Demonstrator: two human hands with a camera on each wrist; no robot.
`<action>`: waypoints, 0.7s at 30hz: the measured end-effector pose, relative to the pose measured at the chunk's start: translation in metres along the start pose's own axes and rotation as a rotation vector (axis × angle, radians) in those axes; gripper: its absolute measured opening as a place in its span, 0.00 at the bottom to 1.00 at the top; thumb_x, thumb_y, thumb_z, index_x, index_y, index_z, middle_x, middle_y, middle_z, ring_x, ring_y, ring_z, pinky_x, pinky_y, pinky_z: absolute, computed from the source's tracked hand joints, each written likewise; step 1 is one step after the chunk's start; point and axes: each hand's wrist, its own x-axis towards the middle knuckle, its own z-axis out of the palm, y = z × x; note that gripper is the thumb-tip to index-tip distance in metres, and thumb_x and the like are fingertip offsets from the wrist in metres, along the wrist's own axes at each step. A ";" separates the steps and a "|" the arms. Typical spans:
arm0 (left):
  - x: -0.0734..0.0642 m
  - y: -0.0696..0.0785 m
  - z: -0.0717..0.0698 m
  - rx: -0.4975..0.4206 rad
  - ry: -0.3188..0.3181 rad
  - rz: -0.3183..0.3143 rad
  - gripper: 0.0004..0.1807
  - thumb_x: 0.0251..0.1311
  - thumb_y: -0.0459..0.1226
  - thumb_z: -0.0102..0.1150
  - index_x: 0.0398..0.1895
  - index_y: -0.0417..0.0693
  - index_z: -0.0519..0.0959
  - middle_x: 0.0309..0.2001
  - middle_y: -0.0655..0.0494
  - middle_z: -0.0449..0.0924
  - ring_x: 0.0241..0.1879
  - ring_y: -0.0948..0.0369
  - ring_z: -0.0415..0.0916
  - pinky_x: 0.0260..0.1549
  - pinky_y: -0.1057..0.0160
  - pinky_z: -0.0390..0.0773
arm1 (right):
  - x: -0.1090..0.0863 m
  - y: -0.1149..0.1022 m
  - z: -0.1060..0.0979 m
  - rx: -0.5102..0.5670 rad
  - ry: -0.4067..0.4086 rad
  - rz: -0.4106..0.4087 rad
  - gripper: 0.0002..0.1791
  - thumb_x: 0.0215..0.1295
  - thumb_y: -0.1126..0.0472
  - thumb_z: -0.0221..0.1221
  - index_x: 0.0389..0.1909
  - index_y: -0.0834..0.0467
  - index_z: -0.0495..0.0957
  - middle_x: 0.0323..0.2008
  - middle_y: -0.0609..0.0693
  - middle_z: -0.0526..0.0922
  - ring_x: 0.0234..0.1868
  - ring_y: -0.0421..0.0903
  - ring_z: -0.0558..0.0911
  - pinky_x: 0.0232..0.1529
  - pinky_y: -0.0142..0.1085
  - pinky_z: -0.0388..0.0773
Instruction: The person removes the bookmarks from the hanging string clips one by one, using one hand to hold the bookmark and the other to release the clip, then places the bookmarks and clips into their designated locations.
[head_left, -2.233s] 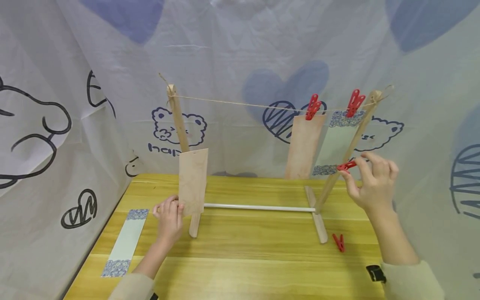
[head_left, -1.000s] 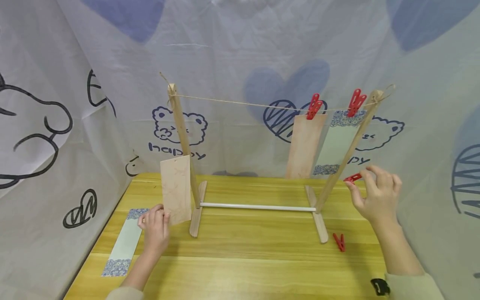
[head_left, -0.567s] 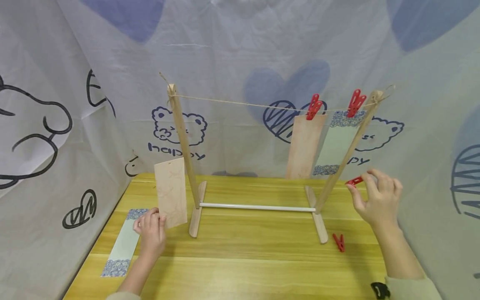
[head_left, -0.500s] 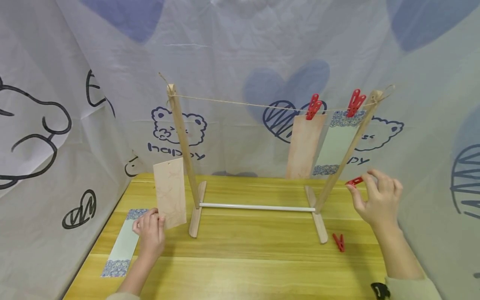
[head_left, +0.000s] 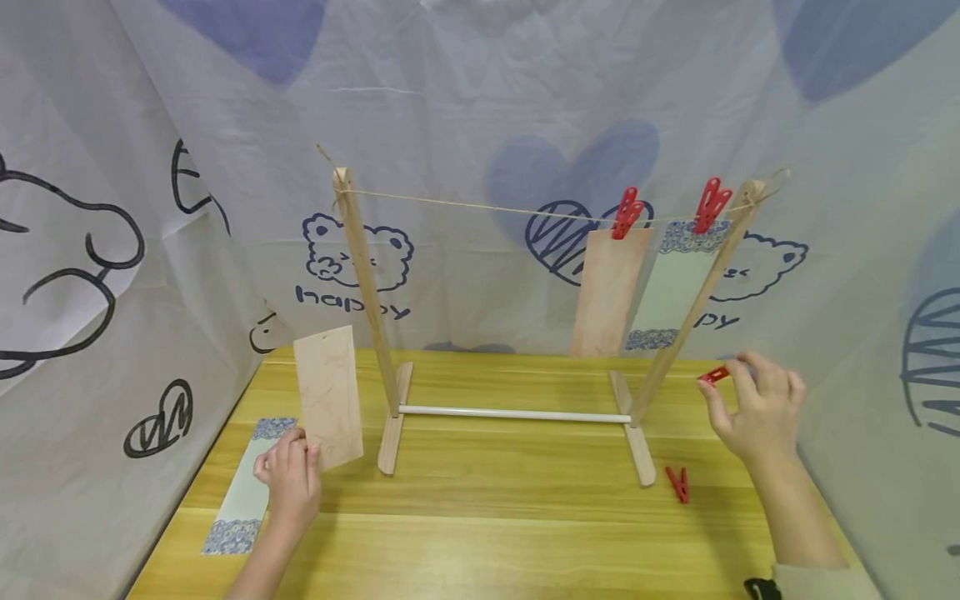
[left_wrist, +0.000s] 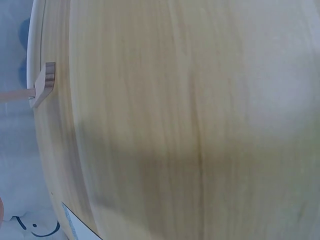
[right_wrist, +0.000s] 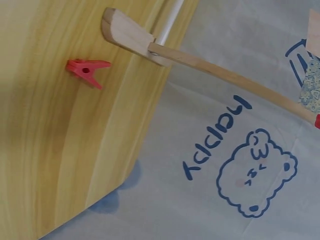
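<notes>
My left hand (head_left: pixel 292 477) pinches the lower left corner of a pale pink paper card (head_left: pixel 328 398), held upright left of the rack's left post. Behind that hand a pale green card with blue lace-patterned ends (head_left: pixel 243 483) lies on the table, partly covered by the fingers. Between right thumb and forefinger is a red clothespin (head_left: pixel 713 376); the right hand (head_left: pixel 761 408) is raised at the right of the rack. From the string (head_left: pixel 465 205) hang a pink card (head_left: pixel 611 292) and a green lace-patterned card (head_left: pixel 677 287), each under a red clothespin.
The wooden rack has a left post (head_left: pixel 363 275), a right post (head_left: pixel 693 312) and a white crossbar (head_left: pixel 517 414) low between its feet. One loose red clothespin (head_left: pixel 678 485) lies on the table (head_left: pixel 510 533) near the right foot. A printed cloth (head_left: pixel 450 100) encloses the back and sides.
The left hand has drawn the pink card left and down, away from the left post. The right hand, with its clothespin, has moved slightly right and lower. The hanging cards stay put.
</notes>
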 end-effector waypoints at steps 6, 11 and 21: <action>-0.006 -0.005 -0.003 0.010 -0.005 -0.015 0.28 0.69 0.51 0.30 0.27 0.34 0.65 0.42 0.34 0.67 0.38 0.41 0.60 0.41 0.39 0.45 | -0.010 0.005 0.000 -0.007 -0.027 0.000 0.34 0.62 0.37 0.46 0.36 0.69 0.73 0.42 0.65 0.73 0.40 0.64 0.69 0.40 0.56 0.55; -0.010 -0.008 -0.006 0.015 -0.017 -0.033 0.27 0.69 0.50 0.30 0.28 0.33 0.65 0.43 0.35 0.67 0.39 0.41 0.59 0.42 0.40 0.45 | -0.017 0.008 -0.001 -0.008 -0.063 0.017 0.34 0.62 0.38 0.46 0.37 0.69 0.73 0.43 0.66 0.73 0.41 0.64 0.69 0.42 0.57 0.55; -0.016 -0.012 -0.013 0.045 -0.009 -0.045 0.26 0.70 0.48 0.31 0.28 0.33 0.65 0.43 0.35 0.67 0.39 0.41 0.60 0.42 0.39 0.46 | -0.030 0.012 -0.004 -0.019 -0.139 0.066 0.35 0.63 0.36 0.45 0.37 0.69 0.72 0.44 0.67 0.73 0.43 0.65 0.68 0.44 0.58 0.56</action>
